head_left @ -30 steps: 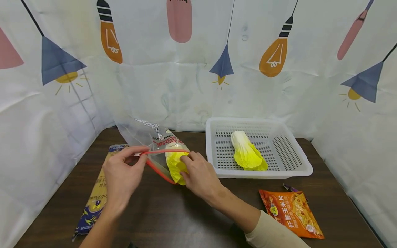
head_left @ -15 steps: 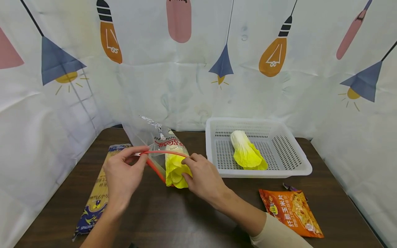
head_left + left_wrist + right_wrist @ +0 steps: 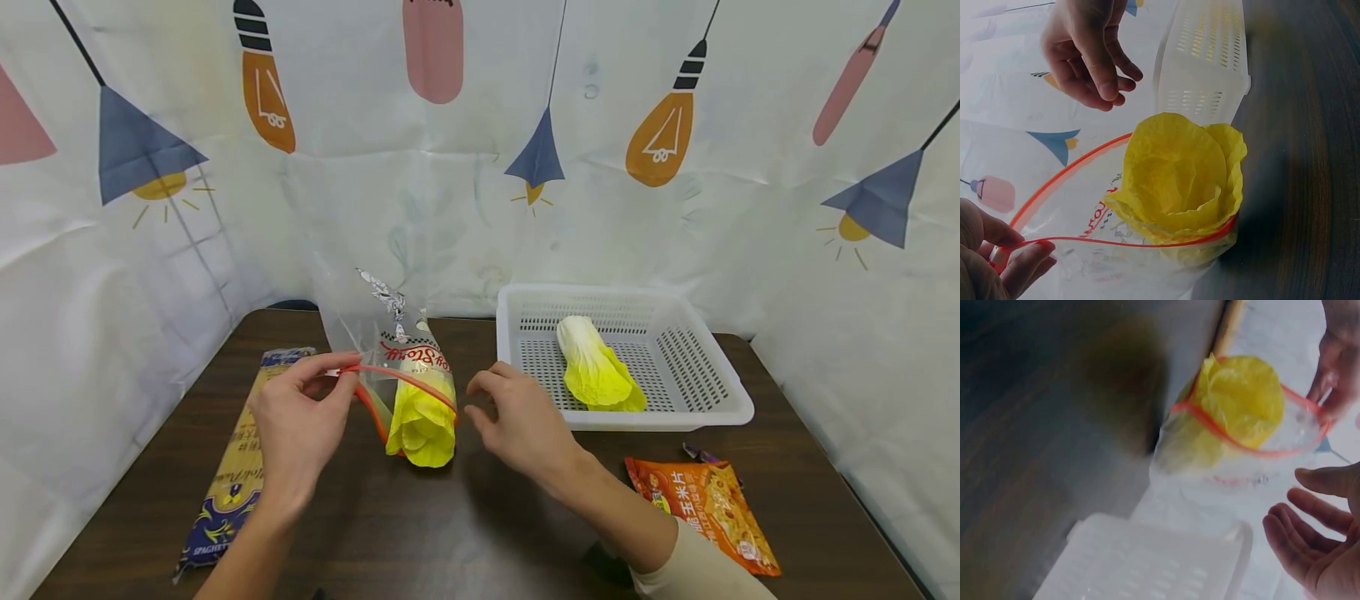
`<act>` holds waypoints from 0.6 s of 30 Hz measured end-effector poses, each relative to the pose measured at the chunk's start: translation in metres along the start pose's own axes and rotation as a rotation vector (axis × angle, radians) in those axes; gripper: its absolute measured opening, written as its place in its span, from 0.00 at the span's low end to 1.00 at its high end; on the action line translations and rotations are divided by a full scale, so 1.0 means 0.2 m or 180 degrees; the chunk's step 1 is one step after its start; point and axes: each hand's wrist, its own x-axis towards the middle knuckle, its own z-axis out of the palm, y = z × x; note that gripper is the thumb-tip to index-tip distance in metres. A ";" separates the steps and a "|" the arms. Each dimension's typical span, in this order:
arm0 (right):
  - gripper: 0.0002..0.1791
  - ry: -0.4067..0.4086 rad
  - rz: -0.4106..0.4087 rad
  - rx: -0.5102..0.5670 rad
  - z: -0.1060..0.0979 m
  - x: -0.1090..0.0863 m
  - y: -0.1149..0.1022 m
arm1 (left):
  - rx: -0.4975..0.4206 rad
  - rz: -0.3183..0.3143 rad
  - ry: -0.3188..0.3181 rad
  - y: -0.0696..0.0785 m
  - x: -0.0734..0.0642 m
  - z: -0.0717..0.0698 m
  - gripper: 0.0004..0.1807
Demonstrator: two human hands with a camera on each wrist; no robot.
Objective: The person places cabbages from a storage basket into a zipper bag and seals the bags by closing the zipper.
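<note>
My left hand (image 3: 303, 417) pinches one end of the red-edged mouth of a clear zip bag (image 3: 352, 321), near its white slider. Inside the bag sits a yellow-leafed napa cabbage (image 3: 422, 421), its leafy end poking out past the red rim (image 3: 1094, 240). Just right of the bag my right hand (image 3: 525, 421) hovers, apart from both bag and cabbage, with fingers loosely bent and nothing between them. In the right wrist view its fingers (image 3: 1310, 515) are spread beside the bag. A second napa cabbage (image 3: 600, 367) lies in the white basket (image 3: 637, 421).
A yellow and blue spaghetti packet (image 3: 228, 492) lies on the left, partly behind my left arm. At the right is an orange snack bag (image 3: 708, 508), with a small purple packet (image 3: 699, 452) behind it. A patterned cloth (image 3: 465, 208) hangs behind the table.
My right hand has let go of the bagged cabbage and drawn back to the right. The bag and cabbage have swung more upright, while my left hand has kept its hold.
</note>
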 end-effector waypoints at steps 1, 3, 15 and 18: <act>0.09 0.0035 0.0019 -0.0004 -0.01 0.00 0.01 | -0.0003 -0.0005 -0.0001 0.00 0.00 0.00 0.09; 0.09 0.0097 0.0061 -0.0043 -0.03 0.00 0.03 | -0.0003 -0.0011 -0.0003 0.00 0.00 0.00 0.09; 0.12 0.0223 0.0295 -0.0186 -0.22 0.03 0.15 | -0.0031 -0.0056 -0.0026 0.01 0.00 0.00 0.09; 0.13 0.0158 0.0383 -0.0239 -0.27 0.04 0.17 | -0.0012 -0.0060 -0.0037 0.01 0.00 0.00 0.09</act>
